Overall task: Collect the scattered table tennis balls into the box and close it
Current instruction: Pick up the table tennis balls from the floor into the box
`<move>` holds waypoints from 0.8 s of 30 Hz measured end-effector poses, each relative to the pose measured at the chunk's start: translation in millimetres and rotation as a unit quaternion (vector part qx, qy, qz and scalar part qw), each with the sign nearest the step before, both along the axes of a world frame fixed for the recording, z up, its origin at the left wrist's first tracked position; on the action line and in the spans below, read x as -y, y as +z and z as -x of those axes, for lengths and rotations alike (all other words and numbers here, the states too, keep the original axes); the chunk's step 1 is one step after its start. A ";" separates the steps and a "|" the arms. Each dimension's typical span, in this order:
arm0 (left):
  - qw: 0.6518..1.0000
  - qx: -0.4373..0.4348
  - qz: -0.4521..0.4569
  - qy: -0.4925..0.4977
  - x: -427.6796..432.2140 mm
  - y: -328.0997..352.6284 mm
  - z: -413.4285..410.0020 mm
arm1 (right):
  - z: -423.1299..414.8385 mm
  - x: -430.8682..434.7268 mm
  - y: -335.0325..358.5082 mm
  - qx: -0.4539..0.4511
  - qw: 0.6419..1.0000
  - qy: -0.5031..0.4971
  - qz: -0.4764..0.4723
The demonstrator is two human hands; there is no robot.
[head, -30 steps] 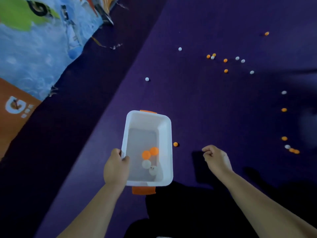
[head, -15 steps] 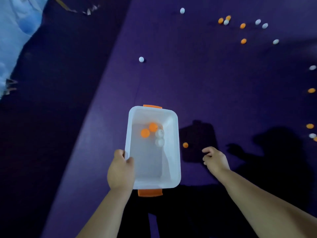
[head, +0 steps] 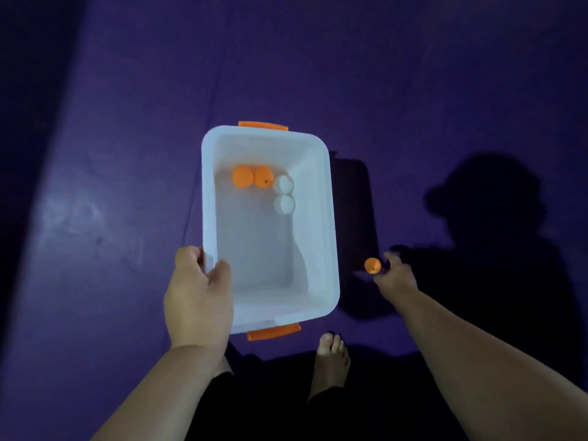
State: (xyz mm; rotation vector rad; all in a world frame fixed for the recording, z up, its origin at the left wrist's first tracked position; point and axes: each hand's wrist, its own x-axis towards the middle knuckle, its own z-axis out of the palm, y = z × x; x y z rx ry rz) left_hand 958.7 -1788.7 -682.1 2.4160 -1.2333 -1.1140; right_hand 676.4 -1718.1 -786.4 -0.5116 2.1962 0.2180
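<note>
My left hand [head: 199, 297] grips the near left rim of a white plastic box [head: 331, 237] with orange latches at both short ends. The box has no lid on and is held above the purple floor. Inside, near the far end, lie two orange balls [head: 253, 177] side by side and two white balls [head: 284, 194]. To the right of the box my right hand [head: 396, 276] reaches low to the floor. Its thumb and fingertips pinch a single orange ball [head: 373, 265].
A purple floor mat [head: 413, 90] fills the view, with a darker strip along the left. My bare foot [head: 331, 361] stands just below the box's near end. Shadows of the box and of me fall to the right.
The view has tilted down, so the scattered balls farther off have left the frame. My right hand moved to the orange ball beside the box and closed its fingertips on it. The left hand keeps its hold.
</note>
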 end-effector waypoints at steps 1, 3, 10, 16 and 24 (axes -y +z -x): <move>1.000 -0.004 0.003 0.007 0.6 -11.6 1.0 | -2.4 0.1 -15.3 0.003 1.000 0.017 -0.018; 1.000 -0.012 0.002 0.015 3.4 -31.2 1.7 | -10.4 2.5 -40.5 0.004 0.998 0.036 -0.060; 0.999 -0.024 -0.021 0.009 20.5 -47.1 -4.3 | -39.6 8.4 -62.7 -0.037 0.999 0.031 -0.002; 0.999 -0.028 -0.037 0.029 52.0 -1.3 -8.6 | -69.2 72.5 25.9 -0.076 0.936 -0.203 0.278; 0.995 -0.065 -0.024 0.066 114.7 102.7 -25.3 | -134.4 187.3 213.4 0.027 0.900 -0.039 0.432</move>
